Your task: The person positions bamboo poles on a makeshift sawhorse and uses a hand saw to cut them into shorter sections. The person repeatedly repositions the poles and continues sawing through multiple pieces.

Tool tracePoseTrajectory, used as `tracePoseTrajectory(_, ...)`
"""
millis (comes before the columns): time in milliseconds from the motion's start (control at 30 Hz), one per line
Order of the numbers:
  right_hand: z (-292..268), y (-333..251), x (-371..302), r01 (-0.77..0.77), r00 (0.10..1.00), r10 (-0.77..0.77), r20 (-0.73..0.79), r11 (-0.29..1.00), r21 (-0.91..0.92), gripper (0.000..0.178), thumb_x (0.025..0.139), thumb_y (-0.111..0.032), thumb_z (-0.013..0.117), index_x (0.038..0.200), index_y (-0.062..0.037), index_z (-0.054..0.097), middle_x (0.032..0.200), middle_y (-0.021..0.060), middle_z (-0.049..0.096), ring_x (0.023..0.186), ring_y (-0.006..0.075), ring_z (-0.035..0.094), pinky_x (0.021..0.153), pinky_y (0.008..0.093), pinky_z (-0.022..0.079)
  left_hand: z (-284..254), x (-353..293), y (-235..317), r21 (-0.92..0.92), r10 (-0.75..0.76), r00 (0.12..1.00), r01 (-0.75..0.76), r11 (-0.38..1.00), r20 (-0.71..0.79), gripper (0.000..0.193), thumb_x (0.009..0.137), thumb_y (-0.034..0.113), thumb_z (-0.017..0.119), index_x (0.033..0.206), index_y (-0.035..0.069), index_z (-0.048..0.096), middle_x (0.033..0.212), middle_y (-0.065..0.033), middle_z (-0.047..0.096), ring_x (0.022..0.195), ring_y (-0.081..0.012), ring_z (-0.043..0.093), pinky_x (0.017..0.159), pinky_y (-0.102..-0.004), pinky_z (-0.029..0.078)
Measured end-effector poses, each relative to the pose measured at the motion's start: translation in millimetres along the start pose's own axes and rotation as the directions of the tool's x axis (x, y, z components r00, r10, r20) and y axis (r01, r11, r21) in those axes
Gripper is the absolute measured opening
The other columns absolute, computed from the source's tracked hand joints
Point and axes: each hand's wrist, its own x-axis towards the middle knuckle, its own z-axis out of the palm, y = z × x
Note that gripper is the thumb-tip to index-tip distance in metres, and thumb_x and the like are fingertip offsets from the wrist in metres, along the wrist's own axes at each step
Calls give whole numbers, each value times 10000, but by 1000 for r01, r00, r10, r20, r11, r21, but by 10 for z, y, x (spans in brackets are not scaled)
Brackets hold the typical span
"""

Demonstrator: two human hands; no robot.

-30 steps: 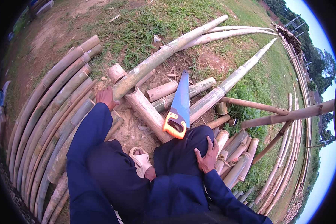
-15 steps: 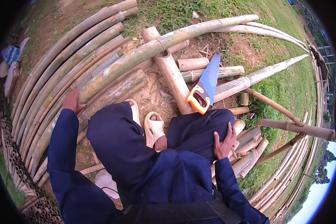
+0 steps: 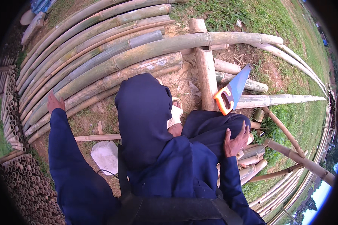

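Out at the far left, my left hand (image 3: 55, 103) lies on a long greenish bamboo pole (image 3: 150, 50), its fingers stretched out and apart. That pole runs to the right through the notched top of a thick bamboo post (image 3: 206, 75). My right hand (image 3: 236, 141) rests on my right knee with spread fingers, holding nothing. A hand saw (image 3: 234, 90) with a blue blade and orange-yellow handle leans between the post and my right thigh, touched by neither hand.
More bamboo poles (image 3: 101, 30) lie side by side at the upper left. Cut bamboo pieces (image 3: 248, 165) are bundled beside my right knee, near a slanting bamboo support (image 3: 304, 161). A white bag-like object (image 3: 105, 155) sits by my left side. Stacked bamboo (image 3: 30, 187) fills the lower left.
My view has swung left, so the scene sits farther right. My left hand has moved back along the pole, away from the post. My right hand stays on the knee.
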Motion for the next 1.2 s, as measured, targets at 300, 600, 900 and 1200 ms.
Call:
tracePoseTrajectory(300, 160, -195, 95, 149, 974, -162, 156, 984, 92, 782, 873, -323, 748, 1557, -142, 416, 1534, 189, 443, 1450, 332, 396, 1195, 566, 198, -720, -239, 3210, -534, 570, 814, -533, 657, -112, 707, 911, 396, 745, 1472, 65, 469, 1457, -190, 539, 1370, -365, 492, 1152, -468, 377)
tracePoseTrajectory(600, 219, -219, 157, 97, 983, -107, 148, 993, 73, 754, 891, -322, 728, 1543, -104, 419, 1505, 188, 468, 1429, 339, 421, 1194, 565, 214, -1305, -87, 5573, -530, 782, 621, -682, 505, -54, 912, 784, 529, 824, 1450, 13, 475, 1426, -181, 559, 1356, -339, 512, 1160, -451, 386)
tracePoseTrajectory(900, 242, -154, 182, 86, 990, -98, 98, 988, 126, 715, 899, -316, 724, 1511, -56, 462, 1479, 191, 506, 1390, 352, 453, 1178, 504, 255, -1220, -41, 6364, -477, 826, 555, -701, 530, 100, 777, 712, 488, 860, 1239, 5, 557, 1157, -183, 692, 1099, -347, 664, 1031, -445, 465)
tracePoseTrajectory(1200, 236, -171, 216, 121, 989, -135, 64, 975, 187, 669, 925, -317, 720, 1481, -17, 502, 1411, 197, 546, 1297, 342, 527, 1140, 486, 326, -1267, 73, 5795, -547, 875, 472, -706, 450, 111, 695, 679, 405, 868, 1172, -6, 601, 975, -212, 722, 967, -407, 705, 883, -502, 535)
